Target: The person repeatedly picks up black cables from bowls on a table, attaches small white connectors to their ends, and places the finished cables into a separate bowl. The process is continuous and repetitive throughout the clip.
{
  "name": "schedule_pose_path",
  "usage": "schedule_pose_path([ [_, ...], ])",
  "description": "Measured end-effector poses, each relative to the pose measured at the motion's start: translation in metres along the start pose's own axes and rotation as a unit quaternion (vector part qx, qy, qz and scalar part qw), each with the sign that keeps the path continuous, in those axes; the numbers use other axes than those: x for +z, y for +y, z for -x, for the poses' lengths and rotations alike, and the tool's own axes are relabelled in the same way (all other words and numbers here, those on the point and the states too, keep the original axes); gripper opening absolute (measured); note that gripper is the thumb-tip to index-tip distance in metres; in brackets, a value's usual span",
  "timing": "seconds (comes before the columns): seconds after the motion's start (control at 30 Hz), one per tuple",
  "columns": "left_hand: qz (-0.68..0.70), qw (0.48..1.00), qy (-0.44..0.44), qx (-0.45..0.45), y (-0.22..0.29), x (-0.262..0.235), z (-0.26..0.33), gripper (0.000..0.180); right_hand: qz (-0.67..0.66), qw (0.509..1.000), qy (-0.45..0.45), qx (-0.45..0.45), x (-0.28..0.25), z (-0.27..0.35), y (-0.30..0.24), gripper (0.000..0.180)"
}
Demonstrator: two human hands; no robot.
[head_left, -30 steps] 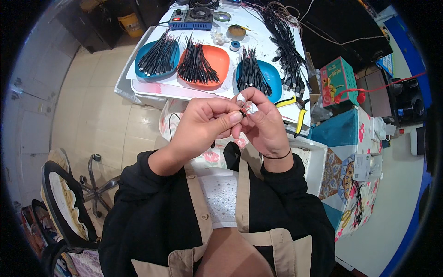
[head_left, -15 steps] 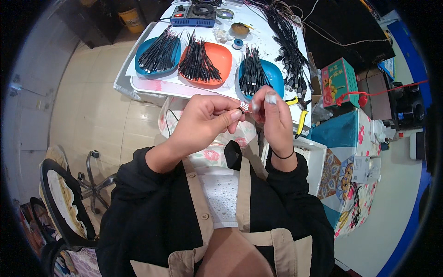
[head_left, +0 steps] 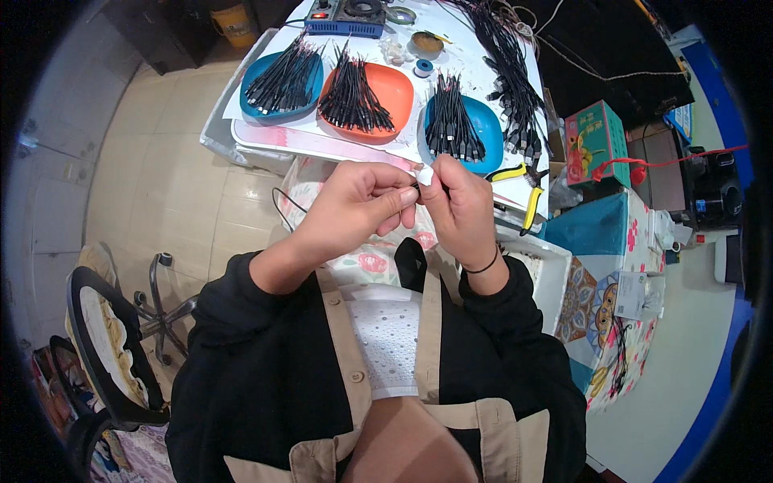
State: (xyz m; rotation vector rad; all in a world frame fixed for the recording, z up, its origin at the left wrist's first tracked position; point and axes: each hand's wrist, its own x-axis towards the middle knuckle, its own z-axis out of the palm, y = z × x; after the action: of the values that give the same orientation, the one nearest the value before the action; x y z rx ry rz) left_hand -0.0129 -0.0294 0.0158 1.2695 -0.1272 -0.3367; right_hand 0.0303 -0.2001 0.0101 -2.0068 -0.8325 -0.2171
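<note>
My left hand [head_left: 354,208] is closed in a pinch on a thin black cable, whose slack loop [head_left: 275,197] hangs out to the left. Fingertips nearly meeting it, my right hand [head_left: 463,211] pinches at the cable's end; the fingers hide the end itself. A white wrap [head_left: 424,174] covers the right thumb tip. Just beyond the hands, bundles of short black USB cables lie on a left blue plate [head_left: 312,95], an orange plate [head_left: 396,90] and a right blue plate [head_left: 488,121]. Yellow-handled pliers [head_left: 531,209] lie at the table edge, right of my right hand.
A blue heating device [head_left: 342,29], a small round tin [head_left: 427,43] and a wire spool [head_left: 423,68] stand at the back. A long bunch of black cables [head_left: 515,97] runs along the table's right side. An office chair [head_left: 113,346] is at left, a green carton [head_left: 594,145] at right.
My right hand has moved left and closed in on the cable end, where pinkish wire tips were showing before. The left hand keeps its pinch. The whole view has shifted slightly.
</note>
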Motion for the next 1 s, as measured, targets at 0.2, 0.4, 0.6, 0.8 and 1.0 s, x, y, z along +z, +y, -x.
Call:
schedule_pose_path([
  [0.2,-0.083,0.994,0.060,0.033,-0.004,0.005,-0.007,0.014,0.046,0.999,0.016,-0.023,0.003,0.001,0.011,0.019],
  [0.4,-0.037,0.999,0.021,0.017,0.004,0.000,-0.010,0.014,-0.255,0.957,0.034,0.131,0.007,0.006,0.017,0.017],
  [0.6,-0.030,0.998,-0.023,-0.039,0.015,-0.014,0.005,0.015,-0.226,0.962,0.059,0.144,-0.044,0.000,0.020,0.017],
  [0.8,-0.052,0.996,-0.054,-0.039,0.023,-0.011,0.010,0.015,0.070,0.984,-0.068,-0.147,-0.048,0.002,-0.003,0.037],
  [1.0,-0.051,0.996,-0.057,-0.045,0.028,-0.008,0.014,0.015,0.057,0.968,-0.044,-0.241,-0.041,-0.004,-0.012,0.025],
])
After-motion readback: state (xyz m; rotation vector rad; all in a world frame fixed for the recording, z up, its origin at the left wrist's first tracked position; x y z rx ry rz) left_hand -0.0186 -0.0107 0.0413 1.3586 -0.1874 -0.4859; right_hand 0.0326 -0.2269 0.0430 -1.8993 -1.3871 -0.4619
